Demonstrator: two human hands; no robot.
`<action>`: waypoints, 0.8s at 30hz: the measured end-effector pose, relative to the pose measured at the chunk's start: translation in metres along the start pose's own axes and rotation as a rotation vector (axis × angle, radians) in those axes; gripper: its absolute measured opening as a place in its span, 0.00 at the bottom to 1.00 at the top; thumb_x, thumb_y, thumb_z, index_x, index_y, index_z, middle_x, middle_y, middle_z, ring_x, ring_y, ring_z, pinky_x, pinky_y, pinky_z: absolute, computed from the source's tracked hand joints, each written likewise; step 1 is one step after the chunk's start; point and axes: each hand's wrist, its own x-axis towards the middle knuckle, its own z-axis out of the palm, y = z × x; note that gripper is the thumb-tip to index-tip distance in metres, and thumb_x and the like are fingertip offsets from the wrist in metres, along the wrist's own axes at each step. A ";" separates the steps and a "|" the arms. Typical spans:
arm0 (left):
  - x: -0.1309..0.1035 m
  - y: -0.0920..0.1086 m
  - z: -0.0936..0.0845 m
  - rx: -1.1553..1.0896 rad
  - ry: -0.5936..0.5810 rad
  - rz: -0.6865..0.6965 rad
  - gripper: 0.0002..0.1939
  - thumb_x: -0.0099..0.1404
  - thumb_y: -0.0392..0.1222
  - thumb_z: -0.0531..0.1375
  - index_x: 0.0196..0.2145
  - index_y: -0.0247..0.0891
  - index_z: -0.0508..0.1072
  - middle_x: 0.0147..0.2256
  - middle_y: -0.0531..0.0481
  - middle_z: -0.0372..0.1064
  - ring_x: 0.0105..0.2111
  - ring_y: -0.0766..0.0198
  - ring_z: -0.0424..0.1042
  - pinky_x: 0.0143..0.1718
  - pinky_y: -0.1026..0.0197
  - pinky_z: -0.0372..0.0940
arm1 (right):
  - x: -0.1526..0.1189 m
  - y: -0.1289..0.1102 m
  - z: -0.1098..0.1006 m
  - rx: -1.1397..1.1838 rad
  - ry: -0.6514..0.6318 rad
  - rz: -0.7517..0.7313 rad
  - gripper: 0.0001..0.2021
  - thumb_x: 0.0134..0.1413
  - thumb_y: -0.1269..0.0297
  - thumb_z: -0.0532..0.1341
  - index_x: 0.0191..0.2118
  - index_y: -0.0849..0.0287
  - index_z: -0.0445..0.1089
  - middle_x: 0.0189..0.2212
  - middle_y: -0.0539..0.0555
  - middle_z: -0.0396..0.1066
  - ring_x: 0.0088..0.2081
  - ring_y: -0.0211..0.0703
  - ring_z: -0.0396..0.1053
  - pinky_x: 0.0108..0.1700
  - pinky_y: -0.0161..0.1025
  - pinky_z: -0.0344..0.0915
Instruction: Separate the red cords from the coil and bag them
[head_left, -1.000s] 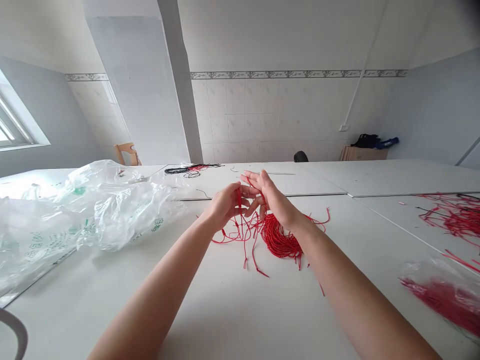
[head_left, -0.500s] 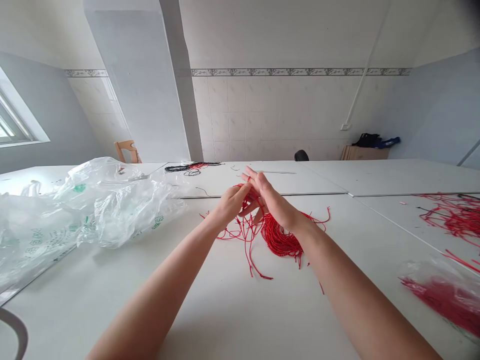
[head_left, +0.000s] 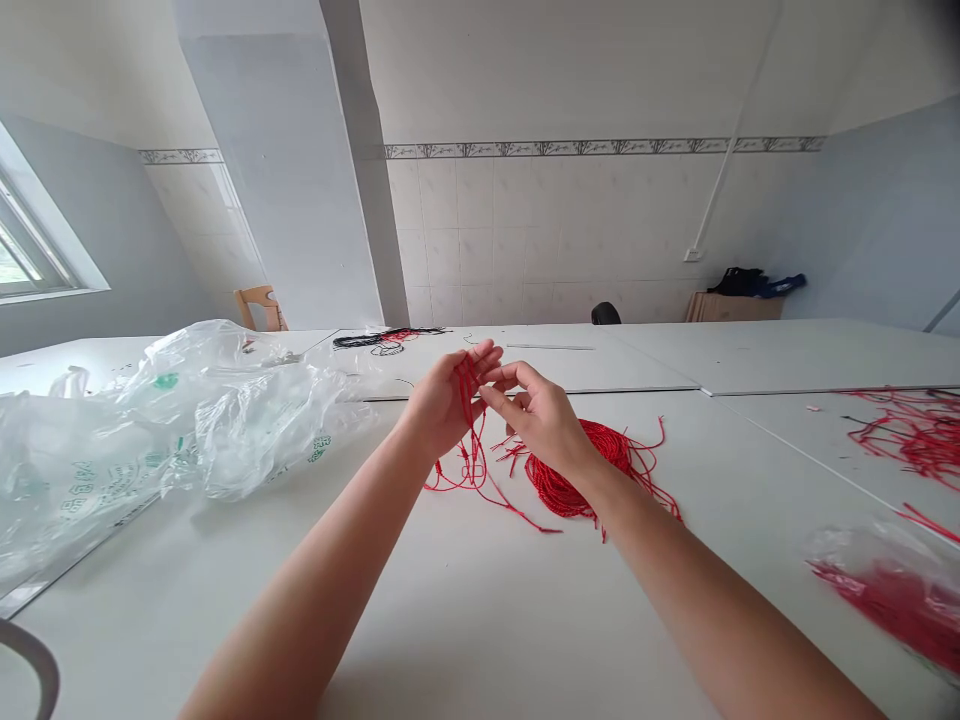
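Several red cords (head_left: 478, 462) lie across the palm of my left hand (head_left: 448, 400), under its thumb, and their ends hang down to the white table. The fingers of that hand are partly extended. My right hand (head_left: 541, 412) is beside it on the right, thumb and index finger pinched at the cords near the left fingertips. A coiled bundle of red cord (head_left: 566, 485) rests on the table just beneath my right wrist, which covers part of it.
Crumpled clear plastic bags (head_left: 247, 410) spread over the left side. Black cords (head_left: 367, 340) lie at the back. More red cords (head_left: 919, 435) and a plastic bag with red contents (head_left: 892, 600) are on the right. A white table (head_left: 450, 620) bears everything.
My hands have drawn apart from their overlapped position. The left palm has turned up into view with cords across it, and the right hand has turned, its thumb and index finger now pinched.
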 end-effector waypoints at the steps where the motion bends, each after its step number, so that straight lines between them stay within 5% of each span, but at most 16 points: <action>1: 0.000 0.000 0.000 -0.001 -0.018 -0.013 0.17 0.75 0.38 0.52 0.39 0.39 0.82 0.53 0.44 0.78 0.46 0.60 0.76 0.43 0.60 0.70 | 0.000 0.000 0.002 -0.016 0.019 -0.006 0.15 0.62 0.48 0.66 0.47 0.52 0.72 0.41 0.51 0.75 0.22 0.34 0.59 0.22 0.38 0.57; 9: -0.002 0.001 0.001 -0.004 -0.124 -0.060 0.20 0.75 0.39 0.51 0.38 0.39 0.84 0.59 0.44 0.75 0.46 0.57 0.77 0.46 0.55 0.73 | 0.002 0.005 0.007 -0.048 0.046 -0.107 0.07 0.65 0.57 0.63 0.41 0.52 0.73 0.37 0.51 0.76 0.34 0.41 0.68 0.36 0.41 0.63; 13: -0.002 0.001 0.000 -0.002 -0.110 -0.074 0.20 0.76 0.39 0.51 0.38 0.41 0.84 0.60 0.47 0.75 0.44 0.60 0.76 0.45 0.56 0.73 | 0.002 0.003 0.005 -0.033 0.028 -0.077 0.08 0.65 0.54 0.63 0.39 0.53 0.72 0.36 0.50 0.75 0.28 0.39 0.63 0.33 0.40 0.61; 24: 0.000 0.000 0.001 -0.093 -0.106 -0.075 0.17 0.78 0.45 0.54 0.40 0.40 0.83 0.54 0.44 0.79 0.60 0.55 0.73 0.59 0.55 0.66 | -0.002 -0.003 0.004 0.003 -0.094 -0.019 0.09 0.63 0.54 0.63 0.35 0.53 0.70 0.31 0.49 0.70 0.26 0.37 0.58 0.27 0.38 0.54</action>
